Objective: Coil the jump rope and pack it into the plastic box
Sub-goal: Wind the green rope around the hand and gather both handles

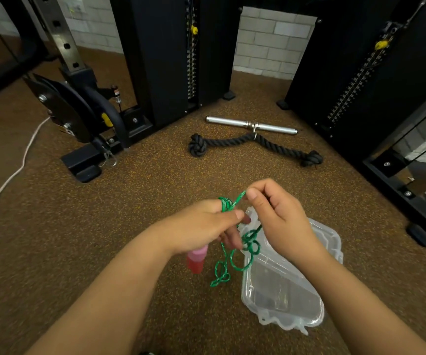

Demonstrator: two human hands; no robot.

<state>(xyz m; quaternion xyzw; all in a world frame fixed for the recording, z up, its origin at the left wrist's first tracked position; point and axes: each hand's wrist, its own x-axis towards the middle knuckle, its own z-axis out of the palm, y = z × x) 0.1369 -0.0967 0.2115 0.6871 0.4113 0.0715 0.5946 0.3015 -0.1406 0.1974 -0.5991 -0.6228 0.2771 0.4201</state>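
Note:
My left hand (201, 226) holds the green jump rope (228, 262), with a few turns wound round its index finger near the top. A pink and red handle (196, 260) sticks out below that hand. My right hand (278, 216) pinches a strand of the rope between thumb and forefinger, just right of the wound turns. Loose loops of rope dangle between the hands, above the floor and the left edge of the clear plastic box (286, 285). The box lies on the floor under my right forearm, partly hidden by it.
A black knotted rope attachment (255, 144) and a chrome bar (251, 125) lie on the brown speckled floor ahead. Black cable-machine towers (171, 52) stand behind and to the right. A white cord (9, 175) runs along the floor at left.

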